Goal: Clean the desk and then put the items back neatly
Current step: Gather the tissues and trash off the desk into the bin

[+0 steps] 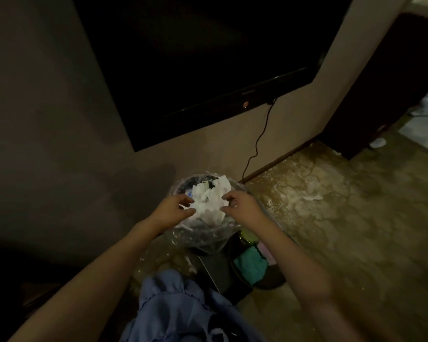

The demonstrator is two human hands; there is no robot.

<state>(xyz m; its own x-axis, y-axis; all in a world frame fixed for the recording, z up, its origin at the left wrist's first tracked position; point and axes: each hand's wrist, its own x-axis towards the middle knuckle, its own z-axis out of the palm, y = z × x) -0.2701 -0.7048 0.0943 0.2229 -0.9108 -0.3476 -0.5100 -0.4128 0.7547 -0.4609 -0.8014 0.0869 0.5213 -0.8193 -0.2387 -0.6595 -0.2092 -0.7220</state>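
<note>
A round waste bin (203,240) lined with a clear plastic bag stands on the floor by the wall. A heap of crumpled white paper (211,203) tops it. My left hand (174,209) is at the heap's left side, and its finger and thumb pinch the paper's edge. At the right side, my right hand (241,206) has its fingers curled against the paper. Both forearms reach down from the bottom of the view.
A dark screen (208,58) hangs on the wall above, with a black cable (256,144) trailing down to the floor. A second dark tub (255,265) holding teal and pink cloths sits right of the bin. A paper scrap (313,197) lies on the mottled floor. Blue fabric (178,309) is below.
</note>
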